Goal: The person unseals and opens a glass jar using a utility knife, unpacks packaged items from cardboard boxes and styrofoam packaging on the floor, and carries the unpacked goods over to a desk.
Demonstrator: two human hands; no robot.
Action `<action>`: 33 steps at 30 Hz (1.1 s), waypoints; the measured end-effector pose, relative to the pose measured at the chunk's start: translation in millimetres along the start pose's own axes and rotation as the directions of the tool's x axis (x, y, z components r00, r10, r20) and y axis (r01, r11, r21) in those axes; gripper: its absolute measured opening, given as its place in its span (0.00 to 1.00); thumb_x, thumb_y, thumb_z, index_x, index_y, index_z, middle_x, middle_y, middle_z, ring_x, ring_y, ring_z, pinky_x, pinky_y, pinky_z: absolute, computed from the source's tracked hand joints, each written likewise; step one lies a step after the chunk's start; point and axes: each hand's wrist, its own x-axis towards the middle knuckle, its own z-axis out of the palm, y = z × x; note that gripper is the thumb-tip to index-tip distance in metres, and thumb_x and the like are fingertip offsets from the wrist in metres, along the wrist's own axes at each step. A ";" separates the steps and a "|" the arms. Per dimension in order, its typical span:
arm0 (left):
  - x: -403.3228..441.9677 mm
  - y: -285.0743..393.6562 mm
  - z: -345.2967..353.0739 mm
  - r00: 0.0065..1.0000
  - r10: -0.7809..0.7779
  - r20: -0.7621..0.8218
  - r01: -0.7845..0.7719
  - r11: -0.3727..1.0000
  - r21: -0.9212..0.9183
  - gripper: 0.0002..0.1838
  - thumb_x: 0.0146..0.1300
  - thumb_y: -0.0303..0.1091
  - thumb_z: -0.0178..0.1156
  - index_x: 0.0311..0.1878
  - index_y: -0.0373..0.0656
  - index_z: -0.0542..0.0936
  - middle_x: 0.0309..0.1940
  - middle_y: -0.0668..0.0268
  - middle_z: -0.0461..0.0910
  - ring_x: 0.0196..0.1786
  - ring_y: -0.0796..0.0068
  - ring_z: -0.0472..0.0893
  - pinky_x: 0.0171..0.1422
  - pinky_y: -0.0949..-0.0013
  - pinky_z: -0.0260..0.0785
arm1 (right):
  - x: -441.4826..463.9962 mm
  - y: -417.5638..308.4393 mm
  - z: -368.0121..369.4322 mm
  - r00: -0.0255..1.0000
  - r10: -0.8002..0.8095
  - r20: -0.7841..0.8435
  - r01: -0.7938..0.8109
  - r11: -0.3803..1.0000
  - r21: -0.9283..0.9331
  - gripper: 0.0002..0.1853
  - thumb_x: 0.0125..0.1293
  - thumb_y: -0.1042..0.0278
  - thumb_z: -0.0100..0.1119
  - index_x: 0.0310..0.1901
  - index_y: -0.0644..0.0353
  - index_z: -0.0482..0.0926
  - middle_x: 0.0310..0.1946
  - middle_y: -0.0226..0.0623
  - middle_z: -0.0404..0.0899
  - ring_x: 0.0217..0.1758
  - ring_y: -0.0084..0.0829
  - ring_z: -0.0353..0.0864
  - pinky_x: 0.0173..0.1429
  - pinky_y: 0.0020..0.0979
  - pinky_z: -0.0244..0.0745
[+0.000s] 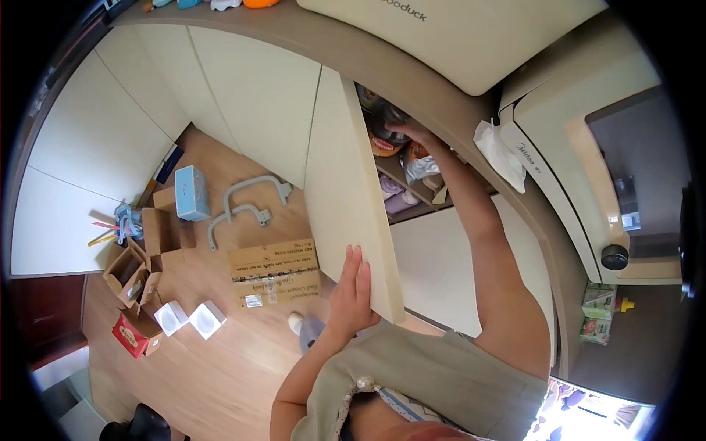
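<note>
My left hand (353, 292) holds the cream cabinet door (346, 184) near its end, fingers laid along the outer face and thumb partly hidden at the edge. The door stands swung open. My right hand (413, 132) reaches into the cabinet under the counter, its fingers bent against a dark, shiny container (390, 116). Part of that hand is hidden among the stored goods. Close by sit an orange package (384, 145) and a silver-and-orange bag (419, 163). Purple rolled items (397, 197) lie in a compartment of the shelf below.
A microwave (559, 184) and a tissue pack (501, 154) stand on the countertop (526, 220). On the floor are a taped cardboard box (273, 273), grey curved handles (250, 202), a blue box (192, 193), open cartons (132, 272) and two white boxes (207, 319).
</note>
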 end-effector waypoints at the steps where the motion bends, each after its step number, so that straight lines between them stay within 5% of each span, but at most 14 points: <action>1: -0.5 -0.3 -0.6 1.000 -0.007 0.017 0.007 1.000 0.011 0.39 0.52 0.31 0.58 0.67 0.31 0.54 0.65 0.36 0.56 0.64 0.34 0.63 0.56 0.52 0.71 | -5.0 -13.7 -7.0 1.000 -0.007 0.016 0.007 1.000 0.026 0.47 0.40 0.43 0.74 0.59 0.63 0.67 0.56 0.45 0.71 0.59 0.40 0.70 0.62 0.35 0.64; 4: -0.8 2.0 -3.4 0.998 -0.033 0.054 0.030 0.998 0.055 0.40 0.52 0.31 0.59 0.67 0.30 0.53 0.65 0.36 0.55 0.65 0.36 0.63 0.56 0.55 0.71 | -28.4 -63.8 -44.6 0.998 0.021 0.063 -0.031 0.985 0.170 0.48 0.37 0.45 0.75 0.58 0.65 0.67 0.57 0.46 0.70 0.59 0.41 0.70 0.63 0.35 0.63; 8: -3.6 3.2 -5.8 0.989 -0.080 0.126 0.076 0.996 0.034 0.45 0.51 0.33 0.59 0.68 0.27 0.48 0.67 0.38 0.53 0.66 0.40 0.60 0.64 0.55 0.62 | -61.4 -87.9 -74.6 1.000 0.031 0.003 -0.031 0.969 0.244 0.47 0.35 0.54 0.77 0.61 0.56 0.67 0.54 0.42 0.71 0.54 0.37 0.72 0.60 0.34 0.66; 13: 5.5 15.3 -11.9 0.981 -0.130 0.146 0.141 0.987 -0.071 0.48 0.48 0.29 0.61 0.70 0.31 0.45 0.68 0.41 0.49 0.66 0.40 0.59 0.64 0.55 0.63 | -148.8 -121.9 -120.8 0.984 0.119 -0.131 -0.057 0.915 0.401 0.46 0.33 0.65 0.78 0.62 0.45 0.69 0.52 0.37 0.70 0.49 0.32 0.73 0.54 0.30 0.72; 15: 5.7 16.6 -14.7 0.979 -0.133 0.156 0.146 0.986 -0.079 0.49 0.48 0.28 0.61 0.70 0.33 0.43 0.68 0.43 0.48 0.66 0.40 0.59 0.64 0.55 0.63 | -191.8 -123.0 -133.5 0.964 0.152 -0.219 -0.055 0.917 0.396 0.46 0.31 0.63 0.77 0.61 0.46 0.70 0.44 0.35 0.70 0.40 0.29 0.73 0.50 0.30 0.73; 24: 7.8 21.3 -5.5 0.976 -0.130 0.177 0.148 0.985 -0.093 0.50 0.49 0.28 0.59 0.71 0.36 0.40 0.69 0.45 0.44 0.65 0.40 0.61 0.61 0.55 0.67 | -380.8 -157.1 -232.1 0.813 0.561 -0.152 -0.516 0.817 0.257 0.46 0.32 0.65 0.76 0.61 0.46 0.69 0.50 0.37 0.69 0.48 0.34 0.73 0.53 0.34 0.73; 27: 6.4 21.6 3.3 0.995 -0.029 0.097 0.029 1.000 -0.002 0.51 0.48 0.28 0.63 0.70 0.34 0.41 0.70 0.47 0.43 0.66 0.40 0.60 0.62 0.56 0.67 | -427.5 -168.3 -259.2 0.793 0.580 -0.188 -0.541 0.812 0.219 0.46 0.32 0.65 0.76 0.61 0.46 0.69 0.48 0.36 0.70 0.47 0.33 0.73 0.53 0.35 0.73; 29: 9.1 28.8 1.0 0.971 -0.158 0.177 0.180 0.977 -0.116 0.51 0.48 0.28 0.63 0.70 0.33 0.41 0.70 0.46 0.43 0.66 0.41 0.58 0.62 0.56 0.66 | -448.4 -176.1 -275.7 0.787 0.579 -0.215 -0.541 0.814 0.212 0.46 0.31 0.65 0.76 0.61 0.47 0.69 0.47 0.35 0.71 0.47 0.33 0.73 0.53 0.36 0.72; 33: 13.7 32.7 20.0 0.984 -0.071 0.164 0.081 0.995 -0.054 0.48 0.53 0.28 0.61 0.70 0.30 0.39 0.69 0.43 0.39 0.66 0.39 0.57 0.61 0.57 0.67 | -474.3 -175.5 -298.8 0.783 0.575 -0.236 -0.519 0.814 0.261 0.45 0.31 0.65 0.76 0.60 0.48 0.70 0.46 0.34 0.72 0.46 0.32 0.73 0.53 0.35 0.72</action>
